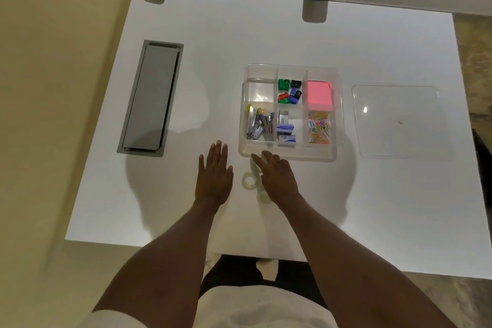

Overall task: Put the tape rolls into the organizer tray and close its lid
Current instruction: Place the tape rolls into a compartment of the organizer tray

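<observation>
At frame centre, the left hand [214, 175] lies flat, fingers spread, empty. The right hand [277, 175], fingers loosely apart, covers 3 clear tape rolls [249, 180]. Just above sits the organizer tray [290, 153]; its lid [399, 120] lies at right.

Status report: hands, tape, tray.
Left hand flat, empty. Right hand open over tape rolls, none held. Tray open, rear-left compartment free; lid lies right of it. Nothing blocking.
</observation>
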{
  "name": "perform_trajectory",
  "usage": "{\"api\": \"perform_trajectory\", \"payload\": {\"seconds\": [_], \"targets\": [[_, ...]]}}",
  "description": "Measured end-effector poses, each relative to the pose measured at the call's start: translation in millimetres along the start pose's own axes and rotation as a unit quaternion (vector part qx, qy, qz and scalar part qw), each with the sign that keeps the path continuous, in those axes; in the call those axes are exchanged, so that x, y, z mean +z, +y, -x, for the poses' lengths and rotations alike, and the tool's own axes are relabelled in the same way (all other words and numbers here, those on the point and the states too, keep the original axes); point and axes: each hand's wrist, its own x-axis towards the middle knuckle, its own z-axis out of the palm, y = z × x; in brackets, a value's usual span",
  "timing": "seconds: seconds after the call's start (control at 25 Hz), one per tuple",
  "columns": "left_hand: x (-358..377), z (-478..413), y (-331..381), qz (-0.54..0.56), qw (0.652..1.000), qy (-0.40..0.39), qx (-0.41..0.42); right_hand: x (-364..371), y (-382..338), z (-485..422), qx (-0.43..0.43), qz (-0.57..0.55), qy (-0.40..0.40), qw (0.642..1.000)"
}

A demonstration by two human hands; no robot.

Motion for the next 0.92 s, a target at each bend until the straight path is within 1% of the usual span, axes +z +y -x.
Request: {"api": "perform_trajectory", "payload": {"seconds": [0.16, 0.28, 0.4, 0.48, 0.56, 0.64, 0.72, 0.84, 0.92], "targets": [[-1, -13, -4, 0.012, 1.0, -0.006, 0.004, -1, -3, -9, 0.004, 0.002, 0.03, 1.0], [5, -15, -7, -0.001, 1.0, -0.006, 0.003, -4, -3, -7, 0.015, 0.01, 0.092, 0.996], [9, -16, -4, -0.016, 1.0, 0.002, -0.001, -11, -3, -10, -0.02, 0.009, 0.175, 0.984], [12, -16, -1, -0.017, 1.0, 0.005, -0.008, -26, -1, -25, -0.04, -0.001, 0.208, 0.977], [14, -16, 0, -0.018, 1.0, 0.009, -0.016, -48, 4, -49, -0.033, -0.017, 0.224, 0.974], [17, -16, 1, -0.028, 0.999, 0.012, -0.022, -72, 10, -78, -0.019, -0.022, 0.228, 0.973], [19, -17, 2, -0.03, 0.999, 0.017, -0.026, -96, 16, -108, -0.005, -0.039, 0.213, 0.976], [27, -19, -7, -0.035, 0.999, 0.031, -0.021, -125, 22, -151, 0.022, -0.073, 0.163, 0.984], [31, -20, -12, -0.028, 0.999, 0.04, -0.016, -136, 23, -174, 0.033, -0.067, 0.119, 0.99]]}}
